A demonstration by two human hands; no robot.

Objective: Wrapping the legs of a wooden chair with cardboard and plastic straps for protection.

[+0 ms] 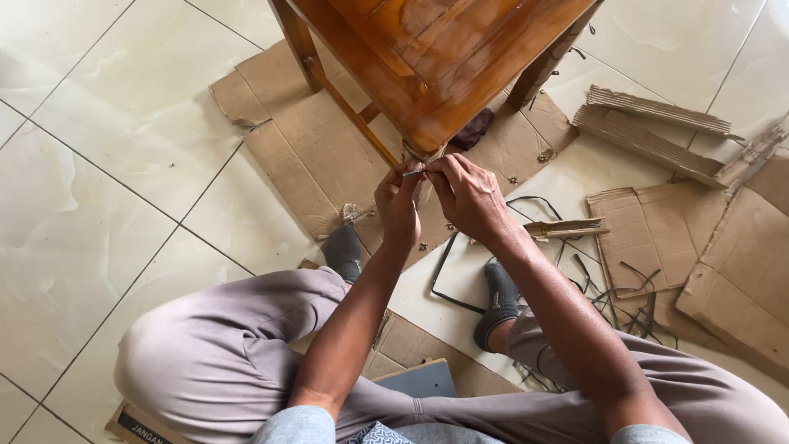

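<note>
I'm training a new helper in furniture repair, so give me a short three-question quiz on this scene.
1. True or false: the left hand and right hand meet at the corner of the brown wooden chair.
2. What lies on the white tiled floor under the chair? A) flattened brown cardboard sheet B) a blue towel C) a metal tray
3. What does the person wear on the feet?

Key: 1 true; 2 A; 3 dark grey socks.
</note>
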